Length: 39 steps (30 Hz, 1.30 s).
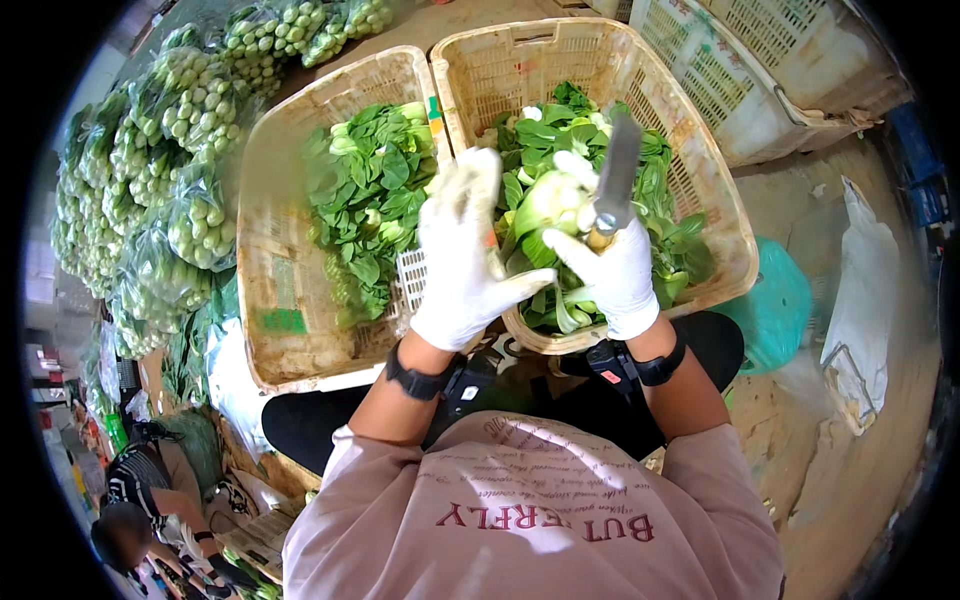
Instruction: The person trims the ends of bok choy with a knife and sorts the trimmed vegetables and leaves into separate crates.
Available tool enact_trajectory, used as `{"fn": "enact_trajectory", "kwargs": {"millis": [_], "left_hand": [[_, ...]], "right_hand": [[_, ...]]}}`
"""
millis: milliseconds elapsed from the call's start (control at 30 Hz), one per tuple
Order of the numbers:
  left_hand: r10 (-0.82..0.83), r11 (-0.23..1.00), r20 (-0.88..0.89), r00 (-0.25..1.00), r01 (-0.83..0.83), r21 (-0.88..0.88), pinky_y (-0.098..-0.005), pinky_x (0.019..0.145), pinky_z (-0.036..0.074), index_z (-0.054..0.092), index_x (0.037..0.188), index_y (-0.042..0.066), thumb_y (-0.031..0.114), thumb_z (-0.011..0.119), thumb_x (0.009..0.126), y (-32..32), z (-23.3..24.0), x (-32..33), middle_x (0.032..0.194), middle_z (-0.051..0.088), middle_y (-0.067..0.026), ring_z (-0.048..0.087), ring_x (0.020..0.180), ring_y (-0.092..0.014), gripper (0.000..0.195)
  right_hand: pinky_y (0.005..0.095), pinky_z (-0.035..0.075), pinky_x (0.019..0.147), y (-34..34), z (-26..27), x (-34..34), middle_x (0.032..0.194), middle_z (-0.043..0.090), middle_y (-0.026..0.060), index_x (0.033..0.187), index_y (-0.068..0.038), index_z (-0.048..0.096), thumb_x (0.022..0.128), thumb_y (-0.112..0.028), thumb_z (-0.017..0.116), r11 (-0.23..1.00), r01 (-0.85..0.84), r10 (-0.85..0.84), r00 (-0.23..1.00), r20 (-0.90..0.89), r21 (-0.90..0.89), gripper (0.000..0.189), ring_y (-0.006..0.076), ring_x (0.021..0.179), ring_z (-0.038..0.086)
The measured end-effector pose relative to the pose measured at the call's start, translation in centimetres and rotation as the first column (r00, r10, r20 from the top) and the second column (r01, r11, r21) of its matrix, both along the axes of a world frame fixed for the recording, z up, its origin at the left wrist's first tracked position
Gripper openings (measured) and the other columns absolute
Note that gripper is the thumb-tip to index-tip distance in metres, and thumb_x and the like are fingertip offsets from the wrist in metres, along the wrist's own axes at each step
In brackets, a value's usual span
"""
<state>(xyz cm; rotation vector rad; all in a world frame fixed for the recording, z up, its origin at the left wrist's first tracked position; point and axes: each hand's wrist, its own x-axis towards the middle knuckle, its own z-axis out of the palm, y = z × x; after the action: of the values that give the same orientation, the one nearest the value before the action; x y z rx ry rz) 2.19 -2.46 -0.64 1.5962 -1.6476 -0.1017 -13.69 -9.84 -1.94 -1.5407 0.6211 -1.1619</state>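
Observation:
My left hand (457, 262), in a white glove, is over the inner edges of two crates, thumb spread and nothing in its grasp. My right hand (619, 277), also gloved in white, grips a knife (619, 169) by its light-coloured handle, blade pointing away from me. Beside the knife is a pale-stemmed bok choy head (553, 201), blurred; whether my right fingers touch it I cannot tell. Leafy bok choy greens (675, 251) lie beneath in the right plastic crate (720, 217). More bok choy (375, 172) fills part of the left plastic crate (274, 225).
Bagged bok choy (199, 112) is piled at the left. Stacked white crates (720, 82) stand at the far right. A teal plastic item (776, 307) and a white sack (859, 292) lie on the floor to the right. Another person (146, 480) is at the lower left.

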Motion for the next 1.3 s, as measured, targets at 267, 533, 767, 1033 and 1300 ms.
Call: {"fn": "enact_trajectory", "kwargs": {"millis": [267, 533, 767, 1033, 1300], "left_hand": [[-0.136, 0.985, -0.698, 0.703, 0.169, -0.023, -0.0288, 0.078, 0.048, 0.053, 0.114, 0.005, 0.017, 0.078, 0.064, -1.8, -0.2, -2.6, 0.101, 0.062, -0.0098, 0.061, 0.096, -0.023, 0.058], [0.047, 0.985, -0.187, 0.981, -0.014, 0.17, -0.0362, 0.069, 0.051, 0.057, 0.092, 0.002, 0.027, 0.081, 0.063, -2.4, 0.8, -4.6, 0.081, 0.064, -0.0144, 0.064, 0.076, -0.03, 0.046], [-0.145, 0.989, -0.608, 0.781, 0.1, -0.107, -0.0329, 0.085, 0.046, 0.051, 0.108, -0.002, 0.019, 0.081, 0.062, -2.2, 1.0, -6.6, 0.102, 0.056, -0.0169, 0.058, 0.095, -0.026, 0.059], [-0.235, 0.969, -0.214, 0.948, 0.244, 0.019, -0.0411, 0.096, 0.037, 0.037, 0.126, -0.002, 0.023, 0.07, 0.073, -3.6, 0.5, -6.4, 0.114, 0.048, -0.0219, 0.047, 0.108, -0.035, 0.067], [-0.206, 0.884, -0.655, 0.727, 0.425, 0.194, -0.0287, 0.084, 0.041, 0.052, 0.118, 0.003, 0.038, 0.058, 0.09, -9.0, 2.5, -2.4, 0.099, 0.05, -0.0032, 0.048, 0.09, -0.017, 0.046]], "right_hand": [[0.0295, 0.048, 0.055, -0.6, 2.3, -4.1, 0.073, 0.063, 0.0049, 0.099, -0.011, 0.063, 0.081, -0.019, 0.066, 0.849, 0.207, -0.427, 0.812, -0.399, -0.487, 0.02, 0.02, 0.06, 0.061], [0.0372, 0.049, 0.058, 0.2, 0.9, -4.4, 0.07, 0.055, 0.0049, 0.09, -0.018, 0.062, 0.078, -0.02, 0.059, 0.711, 0.046, -0.556, 0.647, -0.522, -0.701, 0.013, 0.0246, 0.064, 0.059], [0.0417, 0.05, 0.065, -6.2, -2.2, -8.7, 0.079, 0.066, 0.0125, 0.098, -0.008, 0.061, 0.088, -0.025, 0.05, 0.897, 0.269, -0.435, 0.407, -0.803, -0.35, 0.023, 0.0291, 0.071, 0.064], [0.029, 0.046, 0.083, -3.2, 1.0, -6.3, 0.102, 0.062, 0.0035, 0.119, -0.004, 0.052, 0.072, -0.018, 0.079, 0.976, -0.119, 0.131, 0.99, -0.053, 0.183, 0.056, 0.0132, 0.092, 0.057], [0.0293, 0.05, 0.077, -3.5, 0.4, -10.7, 0.1, 0.06, 0.0149, 0.123, 0.003, 0.046, 0.08, -0.053, 0.06, 0.71, -0.585, 0.346, 0.775, 0.528, 0.393, 0.072, 0.0227, 0.091, 0.06]]}}
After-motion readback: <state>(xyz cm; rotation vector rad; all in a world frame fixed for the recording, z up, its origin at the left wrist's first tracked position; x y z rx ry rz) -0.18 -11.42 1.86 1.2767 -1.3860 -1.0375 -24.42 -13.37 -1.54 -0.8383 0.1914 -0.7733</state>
